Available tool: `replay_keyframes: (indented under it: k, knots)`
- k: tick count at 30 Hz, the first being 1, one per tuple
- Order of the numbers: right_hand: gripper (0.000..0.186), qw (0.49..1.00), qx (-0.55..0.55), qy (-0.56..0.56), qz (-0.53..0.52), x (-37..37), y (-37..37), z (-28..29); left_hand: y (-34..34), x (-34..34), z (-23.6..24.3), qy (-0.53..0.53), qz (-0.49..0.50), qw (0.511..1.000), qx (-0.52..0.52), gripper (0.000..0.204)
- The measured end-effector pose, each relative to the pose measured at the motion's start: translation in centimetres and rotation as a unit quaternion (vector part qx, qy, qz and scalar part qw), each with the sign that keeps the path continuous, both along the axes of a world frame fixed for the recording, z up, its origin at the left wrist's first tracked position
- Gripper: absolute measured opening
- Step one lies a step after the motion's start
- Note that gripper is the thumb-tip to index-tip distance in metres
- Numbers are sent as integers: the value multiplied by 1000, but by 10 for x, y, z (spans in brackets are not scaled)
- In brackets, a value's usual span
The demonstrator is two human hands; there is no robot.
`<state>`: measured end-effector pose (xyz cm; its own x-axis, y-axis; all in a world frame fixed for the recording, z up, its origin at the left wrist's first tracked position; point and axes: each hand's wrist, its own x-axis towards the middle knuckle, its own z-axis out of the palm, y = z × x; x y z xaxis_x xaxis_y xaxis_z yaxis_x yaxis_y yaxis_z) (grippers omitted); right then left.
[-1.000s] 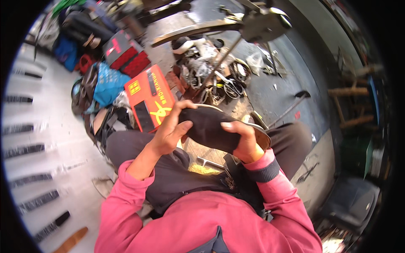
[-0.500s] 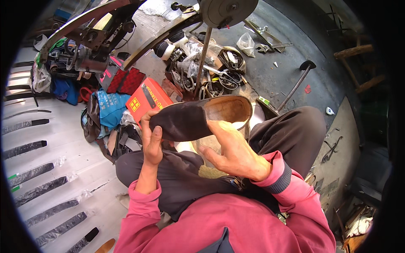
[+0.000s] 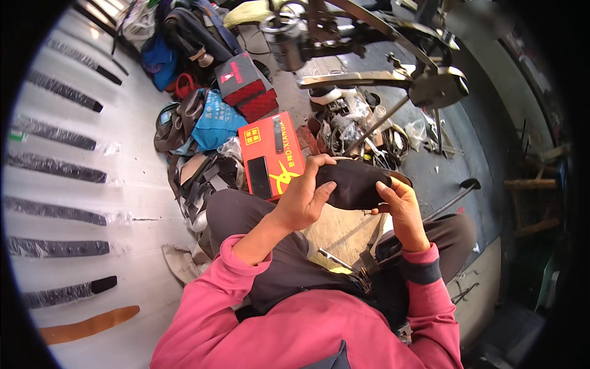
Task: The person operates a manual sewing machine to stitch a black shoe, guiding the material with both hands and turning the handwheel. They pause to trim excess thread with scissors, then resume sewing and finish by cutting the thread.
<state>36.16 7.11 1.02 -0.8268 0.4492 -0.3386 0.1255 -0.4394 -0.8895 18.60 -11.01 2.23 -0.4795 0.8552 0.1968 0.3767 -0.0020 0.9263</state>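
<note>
Black and soft-looking, the dark leather shoe [image 3: 355, 184] is held above the lap, between both hands, in front of the seated person in the pink sweatshirt [image 3: 295, 320]. The left hand [image 3: 305, 195] grips the shoe's left end, fingers [image 3: 322, 161] curled over its top edge and thumb against the near side. The right hand [image 3: 401, 206] clasps the right end, fingers closed on the lower edge.

Compared with half a second ago, the shoe has been turned: its tan sole, then facing up and to the right, is now almost hidden, and only a thin brown rim shows at the far right. The left hand has shifted from beneath the shoe to its upper edge. The view has also swung, so the red-orange cardboard box [image 3: 270, 154] now lies just left of the shoe.

A dark red box [image 3: 246, 86] stands beyond it, beside a blue bag [image 3: 215, 123]. A metal stand with a round foot [image 3: 430, 86] rises behind the shoe. Dark strips in clear wrapping [image 3: 55, 166] lie on the pale floor [image 3: 132, 203] at the left.
</note>
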Motion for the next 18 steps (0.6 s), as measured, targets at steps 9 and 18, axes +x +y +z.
replay_keyframes:
  k: [9,18]
  knots:
    - [31,996,86,-17,11,-67,-15,30,-24,-18,-2,-46,134,989,29,35]
    - [32,979,165,-23,117,-179,-11,14,-28,-60,-21,12,345,936,64,36]
